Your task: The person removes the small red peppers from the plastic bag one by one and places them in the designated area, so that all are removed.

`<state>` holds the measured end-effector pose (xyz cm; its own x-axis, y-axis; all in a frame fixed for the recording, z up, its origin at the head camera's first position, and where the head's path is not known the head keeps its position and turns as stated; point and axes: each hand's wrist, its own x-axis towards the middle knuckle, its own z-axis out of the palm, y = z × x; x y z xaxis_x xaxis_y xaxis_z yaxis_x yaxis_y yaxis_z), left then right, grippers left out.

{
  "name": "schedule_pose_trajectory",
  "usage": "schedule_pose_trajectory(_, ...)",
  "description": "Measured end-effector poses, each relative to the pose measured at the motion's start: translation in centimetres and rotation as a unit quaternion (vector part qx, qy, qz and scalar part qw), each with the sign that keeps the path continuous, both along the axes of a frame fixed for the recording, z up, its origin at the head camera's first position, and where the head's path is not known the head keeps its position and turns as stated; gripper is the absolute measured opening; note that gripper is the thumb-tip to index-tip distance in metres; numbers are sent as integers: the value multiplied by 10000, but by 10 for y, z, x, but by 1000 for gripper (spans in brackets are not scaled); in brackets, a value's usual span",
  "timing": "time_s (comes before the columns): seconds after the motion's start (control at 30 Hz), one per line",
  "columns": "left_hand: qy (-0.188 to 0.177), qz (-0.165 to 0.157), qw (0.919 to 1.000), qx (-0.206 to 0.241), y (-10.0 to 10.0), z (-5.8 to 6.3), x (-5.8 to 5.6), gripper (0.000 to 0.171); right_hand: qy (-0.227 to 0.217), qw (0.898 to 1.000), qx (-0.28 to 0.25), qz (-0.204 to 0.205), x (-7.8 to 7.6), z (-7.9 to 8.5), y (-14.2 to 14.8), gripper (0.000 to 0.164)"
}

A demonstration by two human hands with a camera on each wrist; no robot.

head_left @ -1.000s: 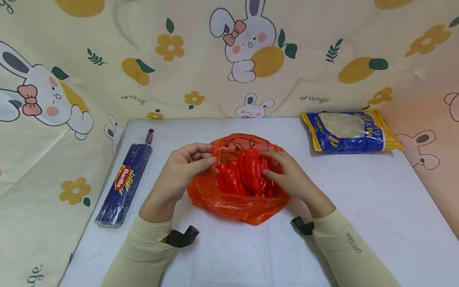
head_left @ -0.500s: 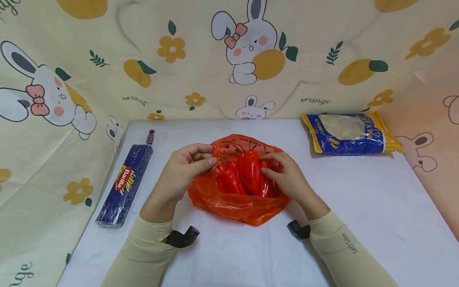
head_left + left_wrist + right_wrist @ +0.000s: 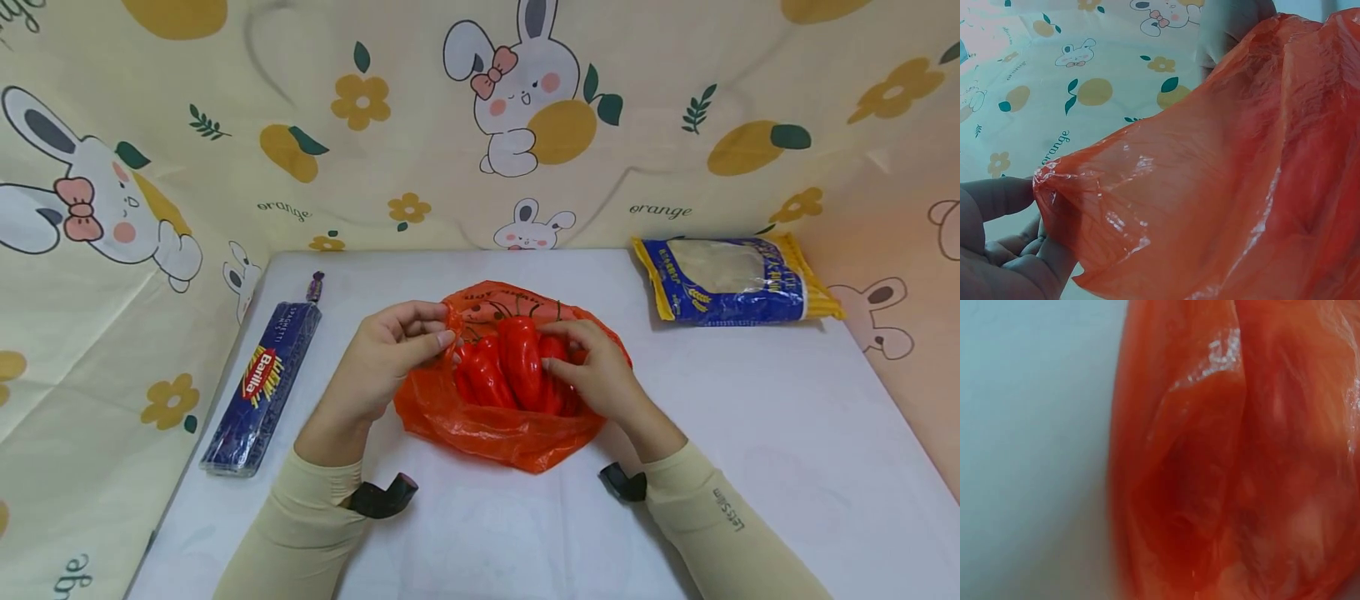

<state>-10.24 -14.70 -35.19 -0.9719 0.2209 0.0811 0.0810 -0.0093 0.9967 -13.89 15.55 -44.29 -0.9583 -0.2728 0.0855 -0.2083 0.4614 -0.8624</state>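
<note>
A thin red plastic bag (image 3: 480, 429) lies spread on the table with its mouth gaping upward. Inside it are several glossy long red peppers (image 3: 519, 358), some with thin green stems. My left hand (image 3: 382, 358) pinches the bag's left rim between thumb and fingers, which the left wrist view shows close up, the stretched film (image 3: 1147, 187) running off to the right. My right hand (image 3: 603, 367) reaches into the right side of the bag, thumb and fingers around a red pepper (image 3: 555, 392). Only blurred bag film (image 3: 1210, 456) fills the right wrist view, so those fingers are hidden there.
A blue Barilla spaghetti pack (image 3: 262, 387) lies at the left side of the white table (image 3: 480, 533). At the back right is a blue and yellow food packet (image 3: 727, 279). Printed cloth (image 3: 420, 100) walls the back and sides.
My right hand has shifted slightly left and toward me, and the peppers at its fingertips have moved a little apart. The left hand keeps its pinch on the rim.
</note>
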Motion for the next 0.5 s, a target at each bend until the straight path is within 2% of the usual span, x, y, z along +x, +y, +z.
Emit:
schedule_pose_trajectory(0.3,15,5,10000,-3,-2,0,-1,30,95,9996,-224,129,5,12,1,49)
schedule_pose_trajectory(0.5,-15,7,10000,14,-2,0,-1,30,-172,9989,-414,-111,6,18,6,46)
